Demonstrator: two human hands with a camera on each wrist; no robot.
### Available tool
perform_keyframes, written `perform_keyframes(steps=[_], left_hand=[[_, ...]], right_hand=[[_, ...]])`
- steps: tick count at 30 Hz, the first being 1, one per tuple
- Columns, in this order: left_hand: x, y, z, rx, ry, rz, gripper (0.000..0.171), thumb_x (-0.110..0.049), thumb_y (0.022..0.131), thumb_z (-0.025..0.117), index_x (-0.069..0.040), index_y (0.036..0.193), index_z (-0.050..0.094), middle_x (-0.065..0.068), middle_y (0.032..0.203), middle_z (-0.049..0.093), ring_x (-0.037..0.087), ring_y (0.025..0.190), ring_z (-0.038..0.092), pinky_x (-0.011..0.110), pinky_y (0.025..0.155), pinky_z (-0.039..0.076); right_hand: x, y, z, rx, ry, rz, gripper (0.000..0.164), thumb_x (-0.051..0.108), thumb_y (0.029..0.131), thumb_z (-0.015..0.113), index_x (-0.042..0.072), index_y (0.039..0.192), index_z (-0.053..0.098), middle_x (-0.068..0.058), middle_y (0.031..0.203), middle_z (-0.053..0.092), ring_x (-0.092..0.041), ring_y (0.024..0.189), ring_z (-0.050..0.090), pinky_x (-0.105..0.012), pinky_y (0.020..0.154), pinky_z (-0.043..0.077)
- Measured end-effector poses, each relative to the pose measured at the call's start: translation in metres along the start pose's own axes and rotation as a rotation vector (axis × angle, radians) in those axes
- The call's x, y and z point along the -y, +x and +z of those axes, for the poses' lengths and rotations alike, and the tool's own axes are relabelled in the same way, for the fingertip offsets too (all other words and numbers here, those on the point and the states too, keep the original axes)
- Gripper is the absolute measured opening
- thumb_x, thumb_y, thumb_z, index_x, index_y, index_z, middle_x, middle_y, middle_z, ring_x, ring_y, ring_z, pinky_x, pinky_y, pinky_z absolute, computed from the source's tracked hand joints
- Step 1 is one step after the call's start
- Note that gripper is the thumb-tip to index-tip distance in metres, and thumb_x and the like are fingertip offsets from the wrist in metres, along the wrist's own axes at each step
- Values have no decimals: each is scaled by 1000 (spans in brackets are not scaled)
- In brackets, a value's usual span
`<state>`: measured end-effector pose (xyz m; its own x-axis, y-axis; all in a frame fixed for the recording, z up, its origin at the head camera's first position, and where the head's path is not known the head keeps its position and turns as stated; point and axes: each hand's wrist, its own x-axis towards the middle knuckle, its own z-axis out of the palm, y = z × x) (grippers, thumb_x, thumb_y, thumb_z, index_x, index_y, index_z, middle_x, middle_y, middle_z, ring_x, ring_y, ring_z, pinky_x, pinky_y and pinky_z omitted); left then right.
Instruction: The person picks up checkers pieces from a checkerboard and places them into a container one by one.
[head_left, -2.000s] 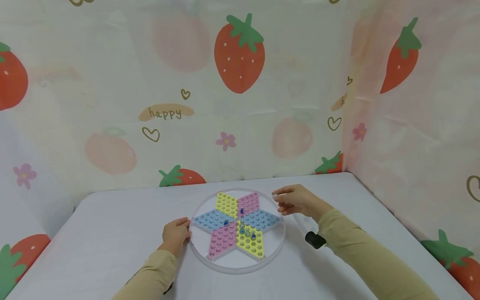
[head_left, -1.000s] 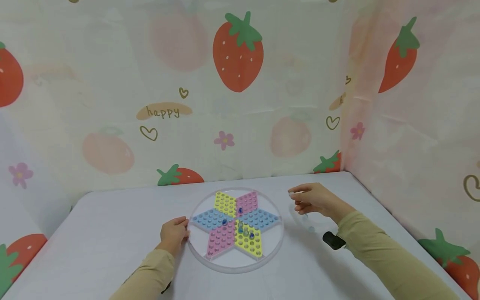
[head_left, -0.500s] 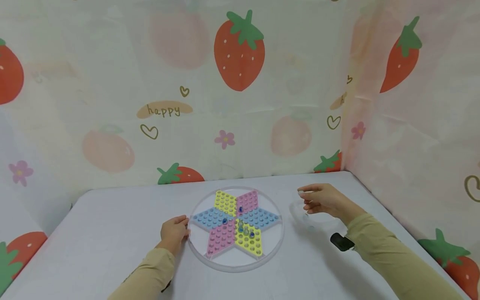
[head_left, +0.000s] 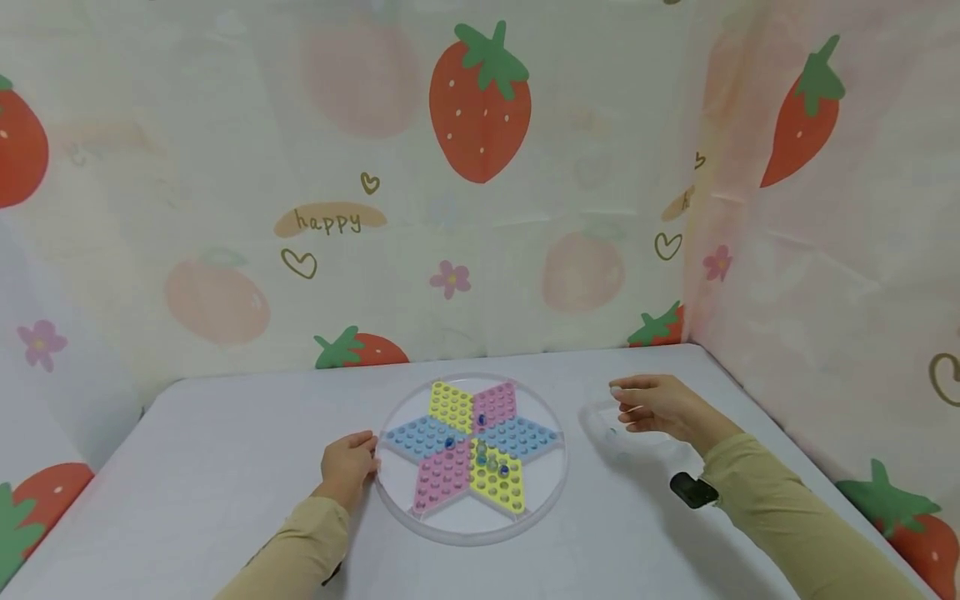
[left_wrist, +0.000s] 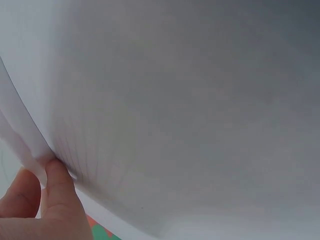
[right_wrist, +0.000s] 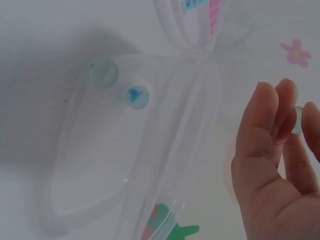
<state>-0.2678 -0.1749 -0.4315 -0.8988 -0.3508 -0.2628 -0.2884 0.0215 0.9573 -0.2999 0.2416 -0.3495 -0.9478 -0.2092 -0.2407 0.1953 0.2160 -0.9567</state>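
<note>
A round Chinese checkers board (head_left: 471, 539) with a pink, yellow and blue star of holes lies on the table. Several marbles sit in it, among them a dark blue marble (head_left: 482, 420) in the far pink part. My left hand (head_left: 348, 467) pinches the board's left rim; the left wrist view has the thumb and a finger (left_wrist: 61, 187) on either side of it. Above a clear plastic tray (right_wrist: 95, 170), my right hand (head_left: 663, 408) holds a clear marble (right_wrist: 298, 120) between thumb and fingertips. Inside that tray are a pale green marble (right_wrist: 103, 73) and a blue-centred marble (right_wrist: 137, 97).
The table (head_left: 225, 500) has a white cover. Behind it hangs a strawberry-print cloth (head_left: 480, 250), which continues along the right side. A black wrist device (head_left: 693, 490) is strapped at the right sleeve.
From beside the board's right rim my right hand has moved rightward over the tray, the marble still between its fingertips. The left hand and the marbles on the board stay as they were.
</note>
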Motion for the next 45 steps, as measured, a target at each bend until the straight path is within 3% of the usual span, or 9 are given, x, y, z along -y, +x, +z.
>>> perform_keyframes(steps=[13, 21, 29, 38, 45], left_hand=[[0, 0, -1, -15, -8, 7, 50, 20, 86, 47, 14, 136, 44, 28, 140, 44, 32, 118, 47, 16, 58, 44], [0, -2, 0, -15, -5, 12, 50, 19, 87, 47, 14, 136, 44, 28, 139, 43, 33, 119, 47, 17, 59, 45], [1, -4, 0, -8, -20, 19, 50, 20, 86, 47, 15, 136, 43, 29, 140, 43, 34, 118, 46, 17, 58, 44], [-2, -7, 1, -6, -12, 23, 52, 21, 85, 47, 15, 136, 44, 29, 139, 43, 34, 116, 48, 17, 59, 45], [-2, -7, 0, -14, 1, 26, 50, 21, 86, 48, 15, 135, 44, 29, 138, 44, 34, 120, 48, 17, 61, 46]], right_hand=[[-10, 8, -8, -15, 120, 44, 29, 9, 97, 58, -1, 124, 57, -3, 81, 62, -16, 74, 63, -30, 71, 55], [-21, 24, -10, -63, 115, 136, 48, 9, 98, 57, -9, 139, 40, -4, 86, 60, -17, 79, 60, -31, 75, 53], [-28, 37, -10, -123, 116, 225, 42, 9, 97, 59, -6, 135, 47, -7, 90, 58, -19, 80, 59, -34, 79, 51], [-39, 50, -10, -203, 141, 287, 42, 4, 96, 59, -8, 134, 46, -7, 84, 56, -16, 73, 55, -26, 69, 52], [-38, 52, -11, -230, 136, 306, 42, 3, 95, 58, -9, 134, 46, -9, 86, 56, -17, 73, 57, -27, 70, 52]])
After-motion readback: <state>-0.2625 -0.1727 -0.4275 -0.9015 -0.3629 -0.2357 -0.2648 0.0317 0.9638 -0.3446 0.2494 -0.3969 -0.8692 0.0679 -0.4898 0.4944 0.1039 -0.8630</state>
